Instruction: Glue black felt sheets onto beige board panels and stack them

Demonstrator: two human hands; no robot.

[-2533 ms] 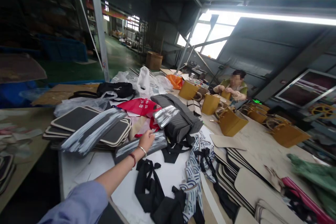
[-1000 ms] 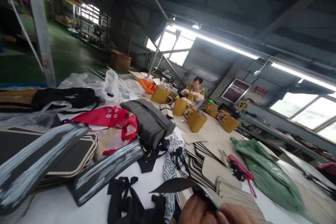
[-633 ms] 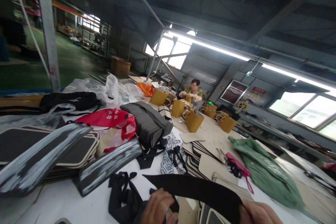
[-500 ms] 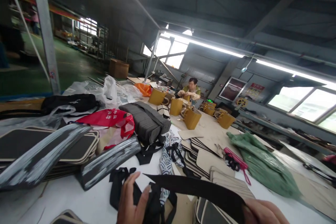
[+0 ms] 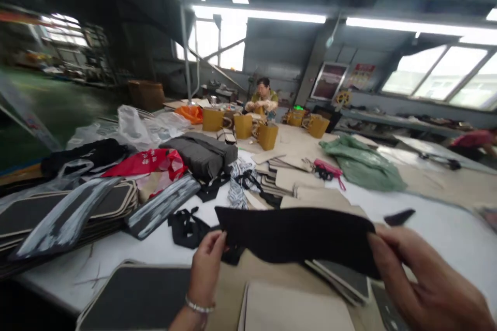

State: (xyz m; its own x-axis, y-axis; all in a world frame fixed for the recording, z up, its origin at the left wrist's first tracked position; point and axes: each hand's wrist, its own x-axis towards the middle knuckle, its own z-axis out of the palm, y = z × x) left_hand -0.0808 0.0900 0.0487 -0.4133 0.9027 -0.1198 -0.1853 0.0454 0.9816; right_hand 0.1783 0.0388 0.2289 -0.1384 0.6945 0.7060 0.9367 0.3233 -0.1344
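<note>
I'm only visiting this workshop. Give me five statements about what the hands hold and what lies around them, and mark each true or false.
1. The left hand and the right hand hold the same black strip. True.
2. The silvery bracelet is on the right wrist. False: the silvery bracelet is on the left wrist.
3. The green bundle lies left of the red plastic in the picture. False: it lies to the right.
4. Another person is visible beyond the mustard-coloured bags. True.
5. The white-streaked pieces are in the right hand. False: they lie off to the left of both hands.
</note>
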